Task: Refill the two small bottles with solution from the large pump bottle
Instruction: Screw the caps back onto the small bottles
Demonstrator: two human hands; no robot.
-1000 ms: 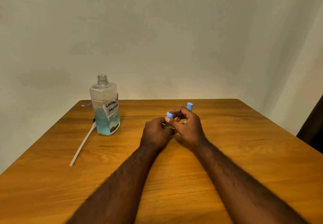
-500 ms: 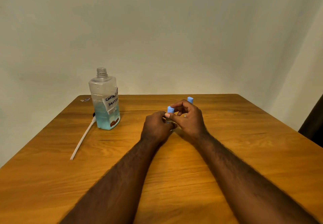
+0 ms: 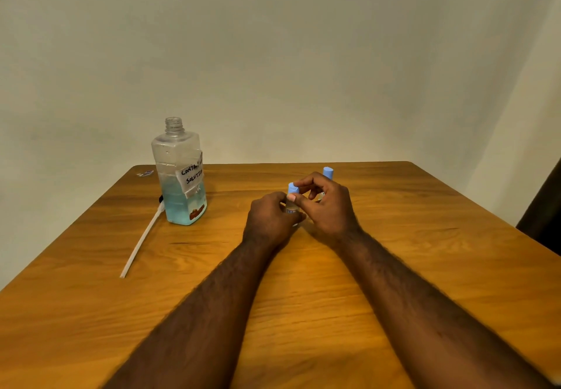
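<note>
Small bottle (image 3: 290,208) in left grip (image 3: 270,221)

A wooden counter (image 3: 394,282) with a warm orange-brown grain runs back to a pale wall. On its far left part a large clear bottle (image 3: 180,182) stands upright, uncapped, roughly half full of blue liquid, with a handwritten white label on its side. Just left of its base a white dip tube (image 3: 141,243) lies flat, slanting toward the near left edge, its dark upper end beside the bottle. A small scrap (image 3: 145,173), too small to identify, lies at the far left corner. Near the middle stands a small blue-capped bottle (image 3: 292,206), held between the left hand (image 3: 270,218) and the right hand (image 3: 329,206). A second blue-capped bottle (image 3: 328,173) stands just behind, mostly hidden.
</note>
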